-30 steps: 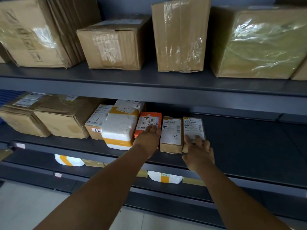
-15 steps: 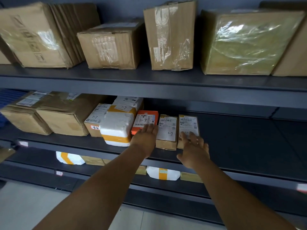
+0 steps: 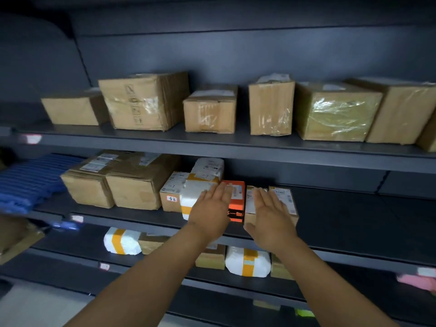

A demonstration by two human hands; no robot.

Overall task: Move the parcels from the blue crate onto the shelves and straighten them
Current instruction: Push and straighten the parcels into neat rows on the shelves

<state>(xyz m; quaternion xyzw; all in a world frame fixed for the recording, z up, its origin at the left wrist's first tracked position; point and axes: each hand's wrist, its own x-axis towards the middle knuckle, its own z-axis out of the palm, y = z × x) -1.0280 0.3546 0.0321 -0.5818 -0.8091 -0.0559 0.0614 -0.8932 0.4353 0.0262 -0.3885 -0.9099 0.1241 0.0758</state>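
On the middle shelf (image 3: 354,223) small parcels stand in a row: a white foam parcel with orange tape (image 3: 195,194), an orange box (image 3: 237,201) and two small brown labelled boxes (image 3: 286,201). My left hand (image 3: 212,211) is flat with straight fingers in front of the white parcel, at the orange box's left side. My right hand (image 3: 269,213) is flat too, lying over the brown boxes. Neither hand grips anything. A blue crate (image 3: 26,182) shows at the far left of the middle shelf level.
Larger brown cartons (image 3: 144,102) line the top shelf. Two big cartons (image 3: 118,185) fill the middle shelf's left part; its right part is bare. White taped parcels (image 3: 247,261) and small boxes sit on the lower shelf. Pale floor shows bottom left.
The camera has tilted up and back, showing more of the top shelf. Both hands have drawn slightly back from the labels and now stand flat at the fronts of the small parcels.
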